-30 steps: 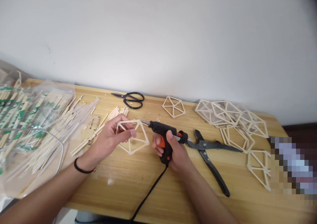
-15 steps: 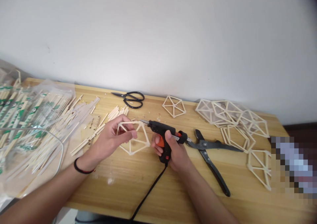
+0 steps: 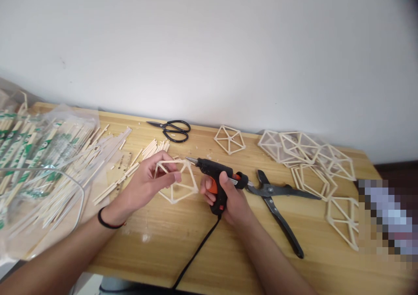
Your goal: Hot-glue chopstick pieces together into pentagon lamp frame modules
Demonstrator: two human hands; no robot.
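Glue gun (image 3: 217, 176), black with an orange trigger, is gripped in the right hand (image 3: 230, 199) at the middle of the wooden table (image 3: 196, 225), fingers wrapped tight around its handle and one finger on the trigger; its metal nozzle points left and sits at the upper right corner of a stick frame (image 3: 179, 179). That frame, a pentagon of pale wooden sticks with inner spokes, is pinched at its left part by the left hand (image 3: 146, 184), thumb and fingers closed on the sticks, its lower edge just above or on the tabletop; which cannot be told. A black band is worn on the left wrist. The gun's black cord (image 3: 196, 253) runs from the handle toward the near table edge. Just right of the gun lie black-handled pliers (image 3: 277, 203), jaws toward the gun. At the far edge, black scissors (image 3: 171, 130) lie closed, with a single finished frame (image 3: 229, 139) to their right. A pile of finished frames (image 3: 310, 160) occupies the far right of the table. Loose cut sticks (image 3: 130, 164) lie left of the held frame, and clear bags of wrapped chopsticks (image 3: 35, 155) fill the left end. A pixelated patch covers the right edge.
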